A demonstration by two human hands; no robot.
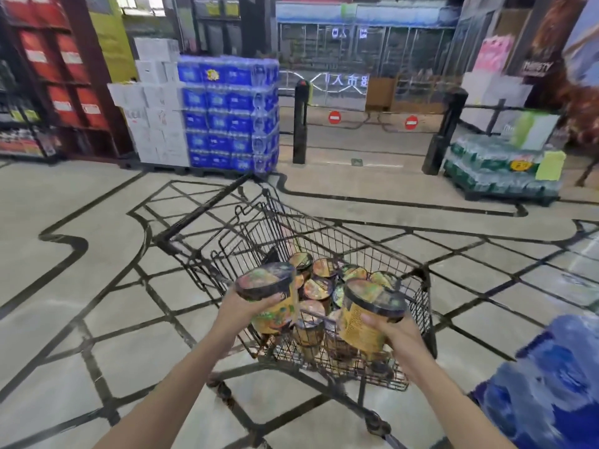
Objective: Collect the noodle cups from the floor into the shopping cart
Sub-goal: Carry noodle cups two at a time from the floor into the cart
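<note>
Floor [97, 319]: pale tiles crossed by dark inlaid lines.
Left wall: shelving [55, 76] stacked with red boxes.
Centre left: pallet of white cartons [155, 102] beside blue-wrapped bottle packs [230, 118].
Back: barrier gate [372, 119] with two red no-entry signs between black posts; glass storefront [363, 43] behind.
Right: green bottled-water packs [496, 170] on a pallet.
Light: bright, even.

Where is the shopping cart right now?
In the head view the shopping cart stands on the tiled floor just ahead of the person, a little right of the middle. Noodle cups sit inside it, and both hands hold cups at its near end.
</note>
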